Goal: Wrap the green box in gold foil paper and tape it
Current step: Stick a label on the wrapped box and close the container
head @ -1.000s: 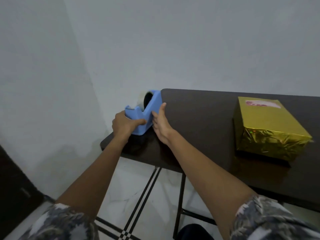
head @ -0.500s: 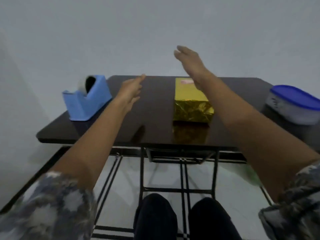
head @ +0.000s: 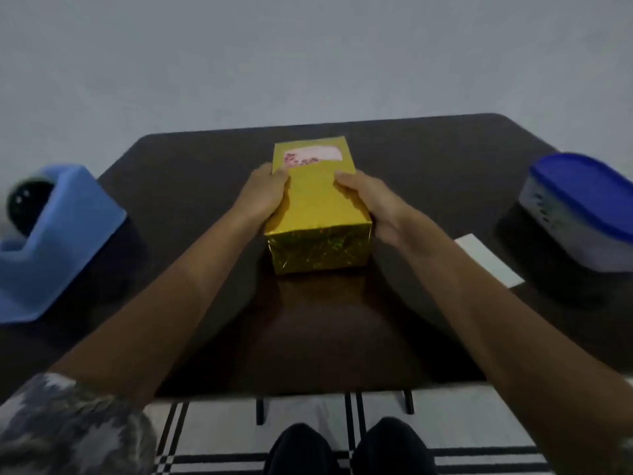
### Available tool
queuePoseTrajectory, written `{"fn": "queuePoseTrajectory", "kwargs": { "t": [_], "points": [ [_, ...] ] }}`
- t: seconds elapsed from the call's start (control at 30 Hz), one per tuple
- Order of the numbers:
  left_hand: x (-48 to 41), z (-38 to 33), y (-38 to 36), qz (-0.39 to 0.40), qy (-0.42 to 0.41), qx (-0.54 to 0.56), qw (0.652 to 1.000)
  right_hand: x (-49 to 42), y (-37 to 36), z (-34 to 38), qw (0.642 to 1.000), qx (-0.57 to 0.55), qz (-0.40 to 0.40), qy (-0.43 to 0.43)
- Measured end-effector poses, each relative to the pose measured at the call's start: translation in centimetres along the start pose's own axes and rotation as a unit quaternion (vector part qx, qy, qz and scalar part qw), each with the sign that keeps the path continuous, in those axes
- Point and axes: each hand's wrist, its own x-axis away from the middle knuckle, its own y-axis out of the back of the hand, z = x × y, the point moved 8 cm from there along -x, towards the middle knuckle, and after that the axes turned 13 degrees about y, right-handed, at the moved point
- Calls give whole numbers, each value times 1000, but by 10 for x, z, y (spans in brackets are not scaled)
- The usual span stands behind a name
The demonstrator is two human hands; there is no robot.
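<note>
A box wrapped in shiny gold foil point(head: 317, 207) lies in the middle of the dark table point(head: 428, 173), long side pointing away from me. A pink-and-white label shows on its far top face. My left hand point(head: 263, 195) grips its left side, thumb on top near the label. My right hand point(head: 368, 204) grips its right side, thumb lying over the top edge. The blue tape dispenser point(head: 58, 241) stands at the table's left end, its roll dark and blurred.
A grey plastic container with a blue lid point(head: 579, 214) stands at the right end. A white paper slip point(head: 489, 260) lies just left of it. Below the near table edge I see my knees point(head: 346, 447) and a striped white floor.
Both hands came off the tape dispenser, swung across the table and closed on the gold box's two sides. My view turned from the left end to face the box.
</note>
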Motion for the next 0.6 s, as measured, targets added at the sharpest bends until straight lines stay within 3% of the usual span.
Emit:
{"fn": "queuePoseTrajectory", "kwargs": {
  "t": [0.17, 0.27, 0.33, 0.4, 0.47, 0.5, 0.53, 0.6],
  "points": [
    [6, -13, -4, 42, 17, -26, 999, -7, -6, 5, 999, -41, -7, -23],
    [11, -16, 4, 47, 46, -60, 996, 6, -9, 11, 998, -8, -4, -69],
    [30, -30, 27, -64, 33, -70, 995, 21, 12, 28, 995, 41, -70, -58],
    [77, -64, 30, -155, -70, -22, 985, 47, 54, 48, 972, 108, -209, 0],
    [115, -106, -34, -31, -173, -63, 982, 83, 96, 51, 925, 204, -320, -26],
    [128, -108, -78, 46, -191, -121, 973, 97, 105, 44, 910, 243, -330, -60],
    [133, -100, -117, 102, -168, -172, 965, 110, 112, 32, 903, 274, -319, -93],
    [120, -74, -160, 127, -84, -235, 960, 121, 117, 9, 892, 355, -241, -145]
  ]
}}
